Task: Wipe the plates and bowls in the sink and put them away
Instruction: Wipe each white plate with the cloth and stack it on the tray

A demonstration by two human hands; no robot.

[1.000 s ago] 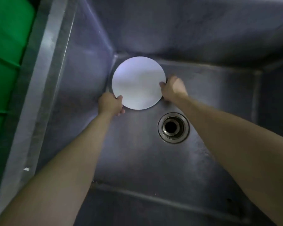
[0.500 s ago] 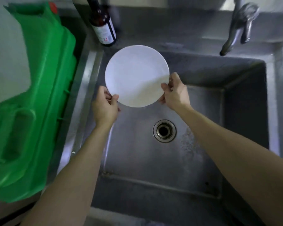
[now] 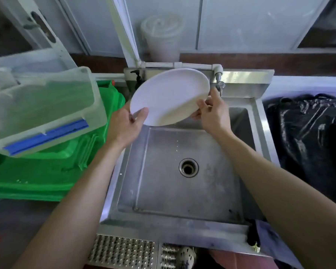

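A round white plate point(image 3: 169, 96) is held tilted above the back of the steel sink point(image 3: 182, 228), its upper face turned toward me and water dripping from its low edge. My left hand point(image 3: 124, 125) grips its lower left rim, thumb on top. My right hand point(image 3: 213, 111) holds the lower right rim, fingers under it. The sink basin below holds no dishes, only its round drain point(image 3: 188, 167).
A clear plastic box with a blue clip point(image 3: 41, 111) rests on a green plastic container point(image 3: 37, 171) left of the sink. A tap point(image 3: 219, 82) stands behind the plate. Black plastic bags point(image 3: 308, 136) lie on the right. A dark cloth point(image 3: 254, 237) hangs at the sink's front right corner.
Both hands lifted the plate from the sink's back left corner up to above the rim and tilted it. My view pulled back out of the sink.
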